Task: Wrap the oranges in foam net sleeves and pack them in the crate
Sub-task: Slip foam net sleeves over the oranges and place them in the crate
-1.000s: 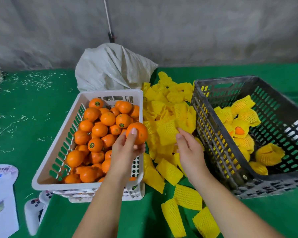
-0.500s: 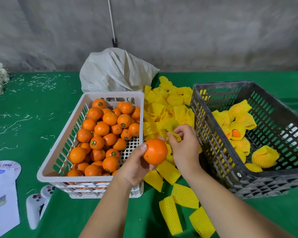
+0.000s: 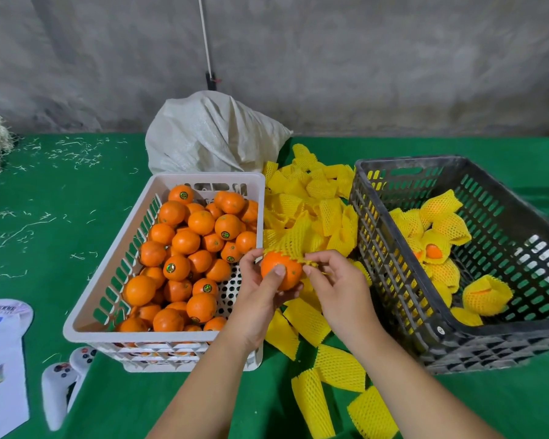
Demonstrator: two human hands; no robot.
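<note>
1. Now that my right hand (image 3: 336, 288) has lifted a foam sleeve (image 3: 293, 240) from the pile, its grip pinches the rim over the orange (image 3: 282, 270).
2. Left hand (image 3: 260, 296), grip clamped around the orange, holds it above the bench (image 3: 76, 191), between white basket (image 3: 203, 179) and black crate (image 3: 403, 280); sleeving can start.

Almost nothing legible: small stickers, one embossed mark, blurred print.

Several loose oranges in the white slotted plastic basket (image 3: 167, 333) carry small round green-and-gold stickers (image 3: 171, 268), one each where they show, but the print on them is too small to read. The near corner of the dark grey slotted plastic crate (image 3: 393, 248) bears a small round embossed mark (image 3: 439, 329) that looks like a "2"; this is uncertain. The white printed paper card (image 3: 4, 359) lying at the left edge of the green tabletop (image 3: 76, 236) has dark lettering at its rounded top and a blue label beneath, both too blurred to make out.
</note>
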